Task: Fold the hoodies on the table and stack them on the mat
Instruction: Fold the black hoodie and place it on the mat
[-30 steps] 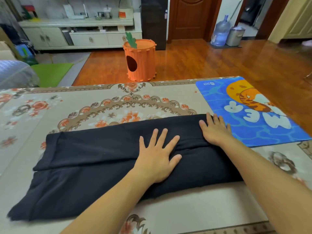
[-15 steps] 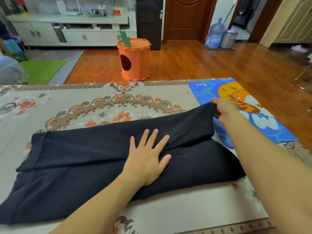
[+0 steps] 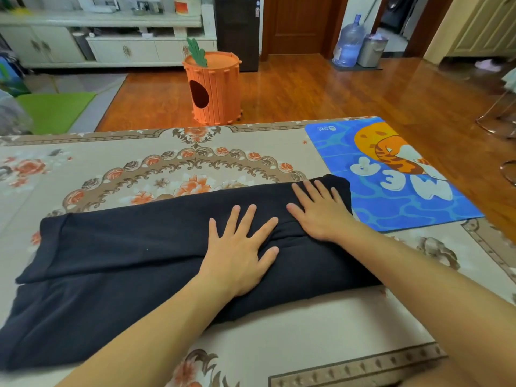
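the dark navy fabric hoodie [image 3: 173, 255] lies folded into a long band across the floral-patterned table [image 3: 167, 174], its right end just touching the blue cartoon mat [image 3: 391, 202]. my left hand [image 3: 240, 255] presses its middle, fingers spread flat. my right hand [image 3: 321, 213], pinching a lifted corner a moment ago, now lies flat with fingers apart

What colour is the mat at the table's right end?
Blue, with an orange cartoon print, seen in the head view: mat.
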Tool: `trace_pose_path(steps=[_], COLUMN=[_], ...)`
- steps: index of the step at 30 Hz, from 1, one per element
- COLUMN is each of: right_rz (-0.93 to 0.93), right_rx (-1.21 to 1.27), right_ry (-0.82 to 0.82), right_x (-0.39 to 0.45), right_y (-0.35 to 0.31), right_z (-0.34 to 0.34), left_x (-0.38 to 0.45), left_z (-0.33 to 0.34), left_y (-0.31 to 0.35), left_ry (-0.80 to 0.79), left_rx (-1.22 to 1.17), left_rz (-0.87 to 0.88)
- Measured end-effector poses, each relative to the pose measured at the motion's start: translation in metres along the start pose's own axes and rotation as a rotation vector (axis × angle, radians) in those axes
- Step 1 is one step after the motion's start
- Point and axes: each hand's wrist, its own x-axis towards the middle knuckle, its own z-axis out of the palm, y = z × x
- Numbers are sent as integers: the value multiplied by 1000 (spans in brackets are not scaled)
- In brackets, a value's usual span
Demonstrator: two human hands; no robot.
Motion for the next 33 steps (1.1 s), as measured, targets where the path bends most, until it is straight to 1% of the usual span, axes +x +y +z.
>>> trace_pose_path(steps=[2, 3, 4, 5, 6, 7, 8, 9, 10, 11, 12, 13, 14, 15, 16, 17, 18, 19, 20, 22, 23, 25, 27, 29, 33], right_rz=[144, 200, 208, 156, 65, -26, -85, -91, -64, -37, -20, -12, -3, 15, 34, 32, -3, -70, -155, -268, -274, -257, -280, -335, -437], right_rx=[-69, -132, -168, -136, -45, 46, 112, 124, 120, 114, 107, 96, 81, 56, 26, -2, -2, 30, 61, 25, -21, -44, -38, -66, -75], right_ry=[-43, -18, 50, 157, 255, 282, 235, 168, 126, 112, 100, 82, 64, 54, 75, 144, 239, 301, 294, 179, 151, 170, 176, 156, 73], right_x=[8, 10, 11, 10, 8, 4, 0, -3, -3, -1, 1, 0, 0, -2, -4, -8, -14, -22, -30, -44, -49, -52, -52, -52, -51], right_y=[1, -8, -20, -34, -46, -55, -62, -63, -60, -58, -56, -57, -59, -63, -70, -81, -95, -110, -125, -147, -151, -147, -142, -139, -129], right_z=[-14, -26, -36, -39, -36, -27, -14, -2, 8, 12, 12, 10, 7, 2, -3, -8, -11, -12, -10, 7, 18, 28, 27, 24, 19], left_x=[1, 2, 4, 5, 5, 4, 1, -2, -8, -16, -24, -34, -43, -55, -69, -83, -96, -106, -113, -117, -117, -119, -130, -142, -152], left_z=[-3, -4, -4, -5, -7, -12, -18, -28, -37, -44, -49, -51, -51, -52, -51, -48, -43, -36, -29, -22, -24, -34, -44, -50, -67], left_y=[1, 0, 0, 0, 1, 1, -1, -7, -16, -31, -51, -74, -101, -128, -154, -176, -191, -199, -204, -209, -211, -221, -232, -244, -254], left_ry=[-29, -46, -65, -81, -100, -129, -156, -159, -128, -51, 75, 217, 301, 298, 236, 153, 65, -17, -74, -114, -134, -166, -197, -160, 56], left_rx=[-1, -5, -11, -14, -22, -55, -144, -289, -453, -554, -509, -322, -128, -28, 13, -5, -23, -22, -2, -21, -72, -155, -141, -73, 171], left_rz=[-1, -1, 1, 0, 2, 8, 21, 22, -8, -62, -128, -202, -300, -425, -548, -650, -708, -727, -722, -694, -694, -654, -531, -423, -198])
